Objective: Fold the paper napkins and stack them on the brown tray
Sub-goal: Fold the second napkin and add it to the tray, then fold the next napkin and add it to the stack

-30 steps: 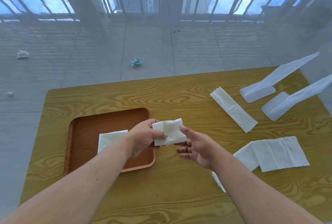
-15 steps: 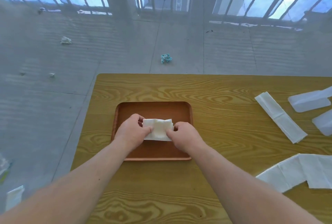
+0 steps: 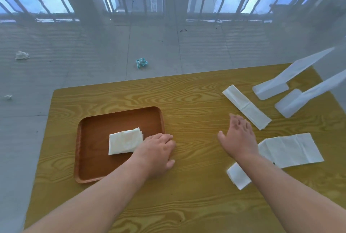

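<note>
Both hands (image 3: 159, 150) (image 3: 238, 135) empty, grip apart, loose napkins (image 3: 290, 150) (image 3: 246, 107) beside right hand.

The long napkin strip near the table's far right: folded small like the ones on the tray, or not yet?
Not yet. The strip lies long and narrow on the table.

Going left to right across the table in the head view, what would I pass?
Brown tray → stack of folded napkins → left hand → right hand → unfolded napkin.
</note>
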